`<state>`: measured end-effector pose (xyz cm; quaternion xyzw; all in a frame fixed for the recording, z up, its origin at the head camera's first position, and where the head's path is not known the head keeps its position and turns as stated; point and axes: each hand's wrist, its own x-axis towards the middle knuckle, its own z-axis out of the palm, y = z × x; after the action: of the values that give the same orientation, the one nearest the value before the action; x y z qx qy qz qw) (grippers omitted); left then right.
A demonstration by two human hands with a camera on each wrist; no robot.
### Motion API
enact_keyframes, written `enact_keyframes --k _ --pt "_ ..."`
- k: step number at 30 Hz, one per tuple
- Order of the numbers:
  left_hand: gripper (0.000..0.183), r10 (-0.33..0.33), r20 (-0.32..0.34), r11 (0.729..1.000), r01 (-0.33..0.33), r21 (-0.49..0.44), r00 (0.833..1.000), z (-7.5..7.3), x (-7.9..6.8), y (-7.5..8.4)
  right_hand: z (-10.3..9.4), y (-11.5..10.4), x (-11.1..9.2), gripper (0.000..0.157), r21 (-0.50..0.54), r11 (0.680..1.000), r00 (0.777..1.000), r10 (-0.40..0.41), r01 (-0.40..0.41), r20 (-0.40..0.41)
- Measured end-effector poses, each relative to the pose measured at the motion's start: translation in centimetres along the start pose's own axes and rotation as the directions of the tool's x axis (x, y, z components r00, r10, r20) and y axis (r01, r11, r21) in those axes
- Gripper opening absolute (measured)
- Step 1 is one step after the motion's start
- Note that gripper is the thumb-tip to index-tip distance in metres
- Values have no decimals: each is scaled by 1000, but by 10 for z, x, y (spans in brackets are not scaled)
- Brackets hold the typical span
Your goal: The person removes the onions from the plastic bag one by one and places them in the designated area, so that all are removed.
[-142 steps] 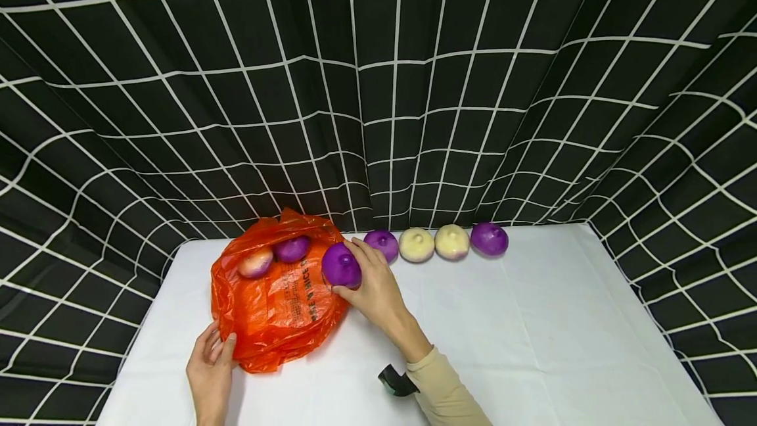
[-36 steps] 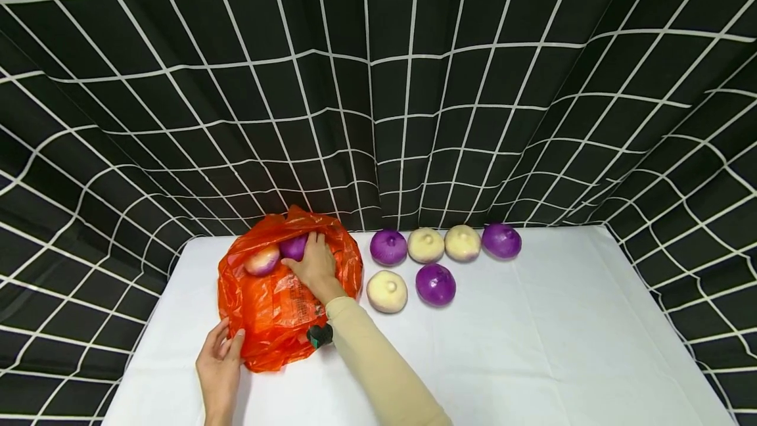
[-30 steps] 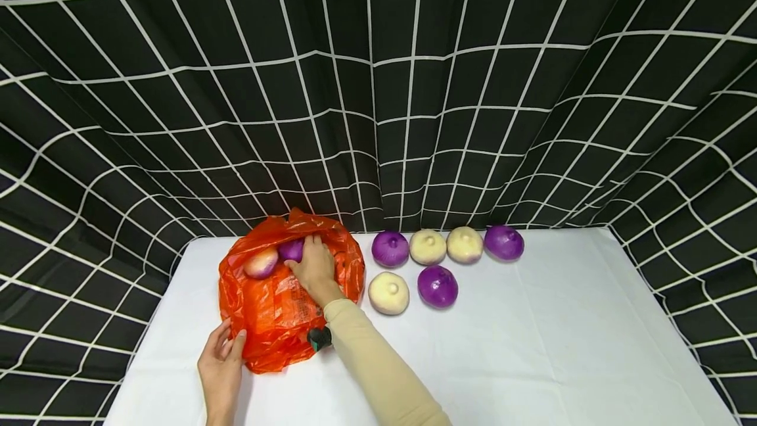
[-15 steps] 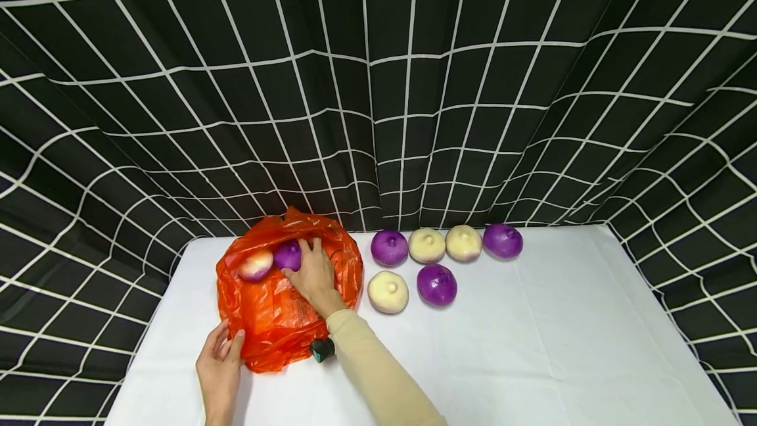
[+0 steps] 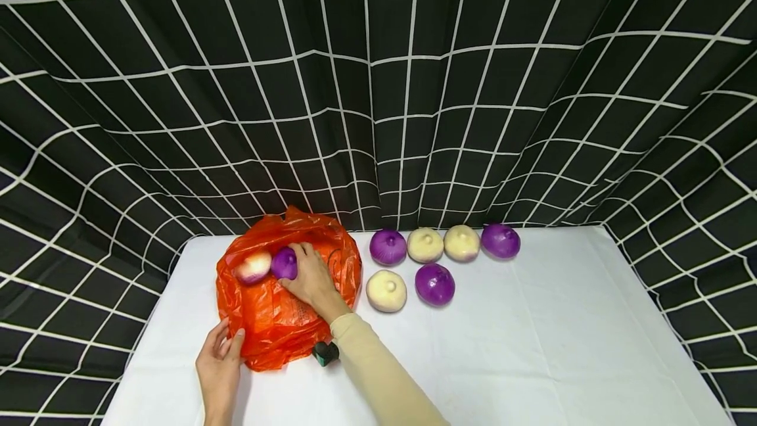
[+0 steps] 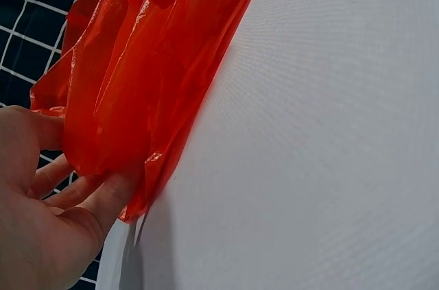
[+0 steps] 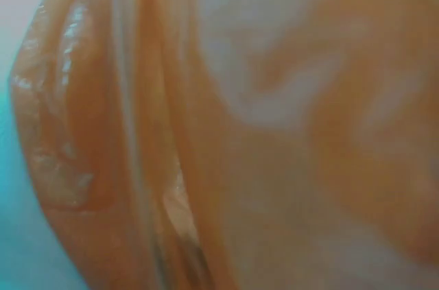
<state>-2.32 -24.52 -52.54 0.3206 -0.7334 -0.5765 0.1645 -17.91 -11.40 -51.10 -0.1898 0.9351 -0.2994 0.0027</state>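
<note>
An orange-red plastic bag (image 5: 229, 294) lies on its side, mouth toward me, at the left of the table. My left hand (image 5: 220, 368) pinches its front left edge; in the left wrist view the thumb and fingers (image 6: 110, 197) hold the thin film. Inside the bag mouth, my right hand (image 5: 311, 279) grips a purple onion (image 5: 284, 263) from its right side. Touching that onion on the left is a white-and-purple turnip (image 5: 254, 267). The right wrist view shows mostly blurred bag film (image 7: 274, 180), and the right fingers are hidden there.
To the right of the bag, a back row holds a purple onion (image 5: 388, 246), two cream turnips (image 5: 425, 244) and another purple onion (image 5: 501, 240). In front of them sit a cream turnip (image 5: 386, 290) and a purple onion (image 5: 434, 284). Dark gridded curtains (image 5: 378, 84) surround the white table (image 5: 503, 360).
Since the earliest frame, a purple onion and a cream turnip have come to stand in a front row. My right hand has gone back into the bag and drawn a purple onion slightly nearer.
</note>
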Motion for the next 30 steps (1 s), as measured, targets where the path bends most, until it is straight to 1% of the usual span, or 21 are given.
enact_keyframes --k 7,12,19,22,27,30 --pt "48 8 2 1000 -8 4 1000 0 0 0 -10 0 -13 75 15 999 998 -49 49 -36" --pt "46 3 -19 1000 -3 -3 1000 1 -1 2 -16 -2 -24 75 -1 997 995 -78 78 -59" --pt "48 -8 -4 1000 8 -7 1000 1 -2 3 -21 -6 -34 75 -43 996 996 -84 83 -41" --pt "47 -11 -11 999 10 -31 1000 1 -2 2 -25 -7 -36 76 -32 995 995 -91 90 -42" --pt "46 14 -15 997 -15 -70 1000 2 -3 1 -38 -10 -39 77 -10 992 988 -125 125 -88" --pt "47 17 -12 997 -18 -71 1000 1 -3 1 -48 -10 -43 77 1 990 983 -140 141 -122"
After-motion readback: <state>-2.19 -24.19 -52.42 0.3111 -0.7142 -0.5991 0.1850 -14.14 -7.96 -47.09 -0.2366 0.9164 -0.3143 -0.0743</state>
